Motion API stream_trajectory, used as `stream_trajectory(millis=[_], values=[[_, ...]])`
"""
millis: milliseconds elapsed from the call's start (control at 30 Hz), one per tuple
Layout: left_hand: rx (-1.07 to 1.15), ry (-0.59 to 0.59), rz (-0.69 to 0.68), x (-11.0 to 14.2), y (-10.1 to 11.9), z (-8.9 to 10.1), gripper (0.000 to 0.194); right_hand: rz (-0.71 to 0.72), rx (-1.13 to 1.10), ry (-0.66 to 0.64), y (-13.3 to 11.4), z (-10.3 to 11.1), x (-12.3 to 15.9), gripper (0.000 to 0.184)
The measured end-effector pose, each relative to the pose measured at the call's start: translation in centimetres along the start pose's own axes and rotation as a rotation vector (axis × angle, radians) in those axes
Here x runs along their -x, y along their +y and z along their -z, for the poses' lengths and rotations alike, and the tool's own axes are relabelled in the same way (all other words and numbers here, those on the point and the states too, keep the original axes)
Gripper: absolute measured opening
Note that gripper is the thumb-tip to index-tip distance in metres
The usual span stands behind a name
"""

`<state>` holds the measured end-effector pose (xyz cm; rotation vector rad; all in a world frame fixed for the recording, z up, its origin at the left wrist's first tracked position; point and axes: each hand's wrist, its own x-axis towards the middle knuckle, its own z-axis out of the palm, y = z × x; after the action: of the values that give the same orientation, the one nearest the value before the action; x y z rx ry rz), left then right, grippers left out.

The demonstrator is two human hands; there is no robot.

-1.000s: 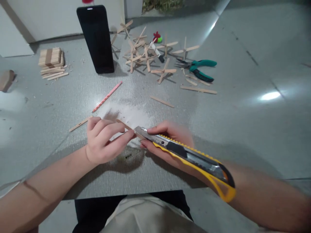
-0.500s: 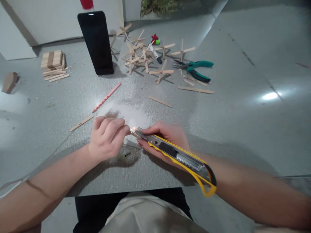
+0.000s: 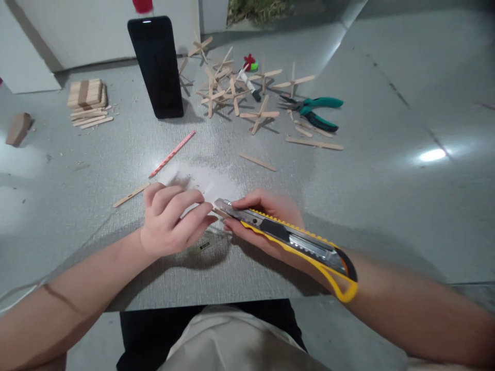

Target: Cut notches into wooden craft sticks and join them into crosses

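My left hand is closed in a pinch on a thin wooden craft stick, of which only a sliver shows at the fingertips. My right hand is wrapped round a yellow and black utility knife, whose blade tip meets the stick near my left fingertips. Both hands hover just above the grey mat, over a pale patch of wood dust.
A black phone stands upright at the back. Glued stick crosses, teal pliers, a pink striped pencil, loose sticks and a stack of sticks lie around. A brown block sits far left.
The knife has shifted slightly back and forth against the stick. My left hand has stayed in place, pinched on the stick.
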<state>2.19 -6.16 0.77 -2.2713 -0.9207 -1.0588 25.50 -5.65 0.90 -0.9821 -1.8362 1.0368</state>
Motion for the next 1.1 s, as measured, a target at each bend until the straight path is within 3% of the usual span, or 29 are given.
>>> stream_trajectory(millis=[267, 733, 900, 1100], values=[[0.089, -0.073, 0.069, -0.41, 0.25, 0.07, 0.012, 0.077, 0.062, 0.005, 0.31, 0.01, 0.1, 0.014], [0.153, -0.057, 0.074, -0.25, 0.01, 0.07, 0.021, 0.059, 0.104, 0.015, 0.12, 0.07, 0.14, 0.014], [0.123, -0.045, -0.004, -0.52, -0.04, 0.24, 0.013, 0.043, 0.087, 0.02, -0.08, 0.13, 0.1, 0.012], [0.132, -0.047, -0.069, -0.6, 0.03, 0.43, 0.016, 0.032, 0.084, 0.011, -0.05, 0.1, 0.15, 0.01]])
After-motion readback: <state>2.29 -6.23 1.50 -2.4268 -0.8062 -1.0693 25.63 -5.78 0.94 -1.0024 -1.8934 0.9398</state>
